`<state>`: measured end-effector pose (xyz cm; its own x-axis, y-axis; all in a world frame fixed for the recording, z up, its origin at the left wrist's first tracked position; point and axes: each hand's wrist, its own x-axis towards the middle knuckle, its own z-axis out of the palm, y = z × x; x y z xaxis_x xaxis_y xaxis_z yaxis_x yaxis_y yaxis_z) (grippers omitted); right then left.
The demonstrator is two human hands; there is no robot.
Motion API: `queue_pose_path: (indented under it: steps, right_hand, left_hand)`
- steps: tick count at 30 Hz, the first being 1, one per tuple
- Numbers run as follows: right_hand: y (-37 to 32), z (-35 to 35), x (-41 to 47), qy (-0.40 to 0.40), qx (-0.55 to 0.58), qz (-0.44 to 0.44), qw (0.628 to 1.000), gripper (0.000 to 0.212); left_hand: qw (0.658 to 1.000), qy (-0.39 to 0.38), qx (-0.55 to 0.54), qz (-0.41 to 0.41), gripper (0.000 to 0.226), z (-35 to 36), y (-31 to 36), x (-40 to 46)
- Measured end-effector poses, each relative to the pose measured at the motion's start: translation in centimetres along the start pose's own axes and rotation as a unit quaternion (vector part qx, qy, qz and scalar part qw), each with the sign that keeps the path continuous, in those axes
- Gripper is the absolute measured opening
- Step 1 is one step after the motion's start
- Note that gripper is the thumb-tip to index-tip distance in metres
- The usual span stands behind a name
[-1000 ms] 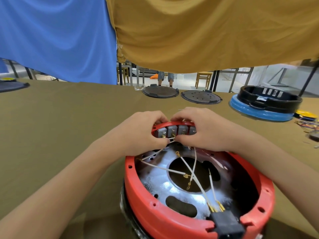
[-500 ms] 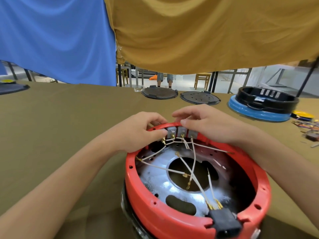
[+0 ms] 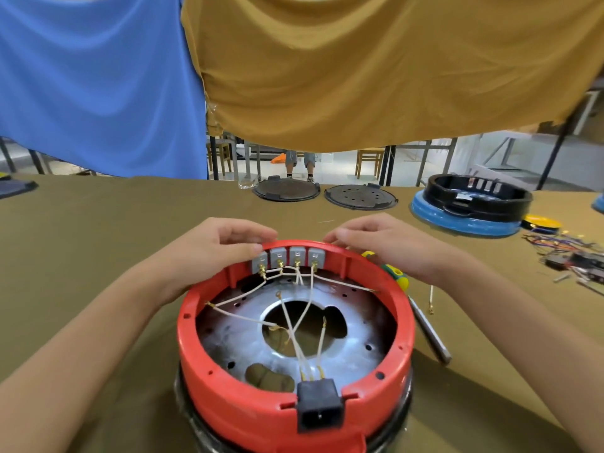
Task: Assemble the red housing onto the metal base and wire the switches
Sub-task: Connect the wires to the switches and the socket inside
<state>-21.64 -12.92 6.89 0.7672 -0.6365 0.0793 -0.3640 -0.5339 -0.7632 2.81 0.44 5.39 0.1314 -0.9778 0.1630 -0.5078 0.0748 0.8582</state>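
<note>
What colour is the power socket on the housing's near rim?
Black, seen in the head view: the power socket on the red housing.

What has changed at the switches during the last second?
Both hands moved apart: the left hand now only touches the leftmost of the four grey switches, and the right hand rests outside the red housing. All four switches now show. The housing and the black socket stayed.
</note>
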Motion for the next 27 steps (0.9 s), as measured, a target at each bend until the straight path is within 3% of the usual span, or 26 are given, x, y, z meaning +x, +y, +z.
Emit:
queue_pose_path:
  steps: [3, 7, 10, 17, 21, 27]
  right_hand:
    - [1.4, -1.2, 0.6, 0.123, 0.078, 0.051, 0.988, 0.024]
    - [4.0, -2.5, 1.2, 0.216, -0.009, 0.127, 0.968, 0.019]
    - [5.4, -3.8, 1.2, 0.211, -0.094, 0.175, 0.957, 0.017]
    - [6.5, -4.4, 0.6, 0.049, -0.233, 0.210, 0.948, 0.007]
    - [7.2, -3.6, 1.1, 0.061, -0.292, 0.162, 0.941, 0.008]
    - [7.7, -2.7, 1.8, 0.203, -0.266, 0.092, 0.938, 0.006]
  left_hand:
    - [0.999, 0.006, -0.043, 0.004, 0.032, 0.6, -0.5, 0.4]
    - [0.993, 0.052, -0.108, 0.010, 0.031, 1.1, -1.0, 0.8]
    - [0.986, 0.064, -0.154, 0.008, 0.031, 1.6, -1.3, 0.9]
    - [0.970, 0.062, -0.233, -0.017, 0.028, 2.4, -1.0, 0.9]
    - [0.968, 0.063, -0.243, -0.028, 0.027, 2.6, -0.7, 0.7]
    - [0.969, 0.069, -0.236, -0.027, 0.028, 2.6, -0.6, 0.5]
